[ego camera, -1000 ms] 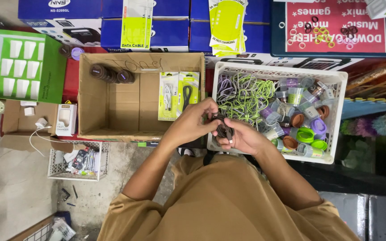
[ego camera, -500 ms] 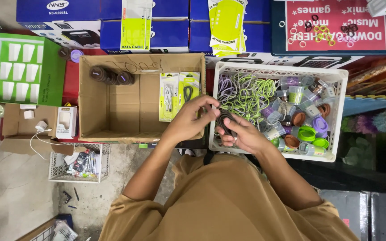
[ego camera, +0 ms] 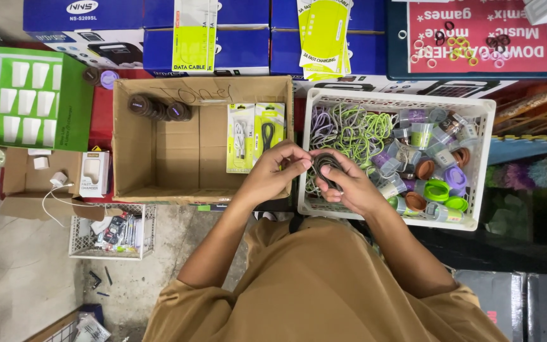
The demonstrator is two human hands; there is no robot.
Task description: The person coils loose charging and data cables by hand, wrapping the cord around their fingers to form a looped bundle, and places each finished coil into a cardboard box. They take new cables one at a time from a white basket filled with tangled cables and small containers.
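Both hands, my left hand (ego camera: 276,171) and right hand (ego camera: 349,187), are gripping a half-coiled black cable (ego camera: 325,166), with two packaged cables (ego camera: 256,136) already lying in the cardboard box (ego camera: 159,152).

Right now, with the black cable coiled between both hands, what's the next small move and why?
Probably finish tightening the coil: the black cable sits looped between the left hand and right hand, held over the edge of the white basket, beside the cardboard box holding packaged cables.
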